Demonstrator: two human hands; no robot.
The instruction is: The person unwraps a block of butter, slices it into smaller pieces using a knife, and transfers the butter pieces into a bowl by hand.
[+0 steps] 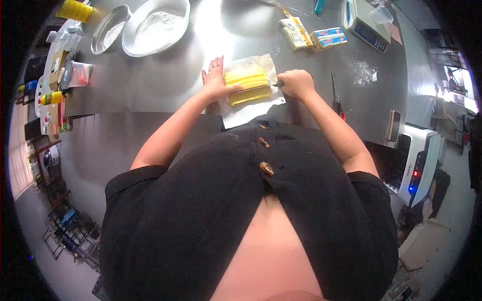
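A yellow block that looks like butter lies on its unfolded white wrapper near the table's front edge. Cuts run lengthwise across it, and the strip nearest me stands slightly apart. My left hand rests at the block's left end, its fingers stretched out and the thumb reaching along the near side. From the right, my right hand is closed around the handle of a knife. The thin blade lies across the block, between the near strip and the rest.
Two metal bowls with white powder, one large and one smaller, stand at the back left. Wrapped packs and a digital scale are at the back right. Scissors and a phone lie to the right.
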